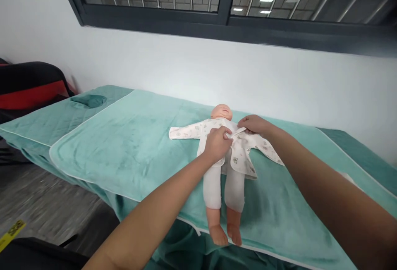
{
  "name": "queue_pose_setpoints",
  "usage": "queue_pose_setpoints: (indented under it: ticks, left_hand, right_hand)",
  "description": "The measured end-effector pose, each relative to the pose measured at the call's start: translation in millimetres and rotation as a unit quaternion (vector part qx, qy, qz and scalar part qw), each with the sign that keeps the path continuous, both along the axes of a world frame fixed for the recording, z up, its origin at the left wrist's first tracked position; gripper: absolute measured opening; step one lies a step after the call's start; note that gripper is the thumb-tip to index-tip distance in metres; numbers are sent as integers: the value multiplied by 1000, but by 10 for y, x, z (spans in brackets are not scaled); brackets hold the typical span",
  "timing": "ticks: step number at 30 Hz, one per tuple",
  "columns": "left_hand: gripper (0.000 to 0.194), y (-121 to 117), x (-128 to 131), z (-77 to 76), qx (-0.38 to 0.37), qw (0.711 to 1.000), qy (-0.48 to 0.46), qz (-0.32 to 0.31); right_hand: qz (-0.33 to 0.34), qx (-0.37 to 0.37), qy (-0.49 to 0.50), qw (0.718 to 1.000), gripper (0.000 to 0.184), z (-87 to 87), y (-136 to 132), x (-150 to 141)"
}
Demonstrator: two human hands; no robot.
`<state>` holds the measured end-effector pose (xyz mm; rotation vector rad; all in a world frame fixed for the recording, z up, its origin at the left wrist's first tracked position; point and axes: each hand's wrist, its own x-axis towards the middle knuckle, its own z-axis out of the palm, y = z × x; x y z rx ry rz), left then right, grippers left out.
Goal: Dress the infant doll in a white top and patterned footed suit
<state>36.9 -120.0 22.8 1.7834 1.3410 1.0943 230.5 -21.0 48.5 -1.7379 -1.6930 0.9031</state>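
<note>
Bed (118,89): green cover, spans the view beneath the doll (222,112). Wall (149,63): white, beyond the doll's head. Window (223,17): dark frame, vertical bars, set in the wall above and beyond the doll.

Mat (124,137): pale green, light piping, spread on the bed directly under the doll. Floor (46,191): grey, to the camera's left of the doll and lower. Chair (31,86): black and red, well apart from the doll, far camera left. Hole (89,101) in the bed cover, same side, nearer the doll than the chair is.

Doll: on its back, head toward the wall, bare feet at the mat's near edge. Shirt (243,160): white, small printed figures, on the doll's upper body; both sleeves spread outward, lower front parted. Trousers (212,187): white, on the doll's legs, ending above the feet.

Left hand (218,144): over the doll's chest, fingers curled in, narrow grip on cloth at the shirt front; exact part pinched is partly hidden. Right hand (254,124): beside the doll's upper chest, thumb and fingers pinched narrow on the tie (239,131). Tie: thin white strip, runs between the two hands above the doll's chest.
</note>
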Motion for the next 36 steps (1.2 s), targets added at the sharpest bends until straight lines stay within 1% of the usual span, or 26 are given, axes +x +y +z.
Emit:
queue_pose_setpoints:
  ticks: [2,4,6,8,11,14,17,20,23,24,26,28,29,31,32,33,34,36]
  left_hand:
    - [17,29,-12,5,-11,999,-31,13]
    - [17,73,-23,6,-14,997,-54,49]
    - [17,110,-33,-4,-13,995,-60,83]
    - [18,110,-42,-24,-1,994,-44,97]
    - [23,-3,-67,-73,59,994,9,91]
    - [22,-250,-124,-149,118,989,67,55]
    - [19,-571,-206,-260,139,984,107,20]
    - [16,-884,-307,-379,132,985,115,3]
    - [17,-1111,-429,-459,111,991,69,-6]
    - [18,-1160,-474,-478,105,993,47,-4]
    - [18,-1223,-568,-518,95,995,10,4]
    - [16,-1250,-662,-580,83,996,-6,12]
    - [16,-1254,-706,-623,73,997,-9,14]
    - [17,-1254,-785,-734,47,999,-8,15]
    - [17,-1252,-817,-794,36,999,-6,14]
    - [18,-1249,-844,-851,25,1000,-5,9]
    - [18,-1246,-864,-899,14,1000,-5,2]
    - [18,-1237,-883,-950,-6,1000,-17,-1]
  right_hand:
    - [-1,23,-8,1000,17,88,84,-85]
    - [-7,50,-17,999,12,125,150,-211]
    - [-7,77,-29,997,10,108,181,-355]
    - [4,102,-40,994,9,57,160,-485]
    - [25,136,-55,989,12,-25,27,-602]
    - [40,160,-62,984,29,-104,-186,-625]
    - [76,189,-73,976,49,-244,-457,-595]
    - [125,242,-101,957,62,-467,-845,-540]
    - [169,296,-135,930,63,-699,-1391,-487]
    - [180,302,-149,924,63,-765,-1596,-471]
    - [197,289,-158,923,64,-877,-1999,-430]
    - [199,268,-135,933,62,-970,-2338,-349]
    - [190,258,-120,940,60,-1011,-2468,-279]
    - [147,247,-114,951,56,-1084,-2628,-59]
    - [113,250,-128,953,55,-1111,-2661,94]
    - [73,256,-154,952,54,-1129,-2668,275]
    - [31,271,-188,943,55,-1136,-2654,477]
    - [-44,302,-269,914,60,-1117,-2596,915]
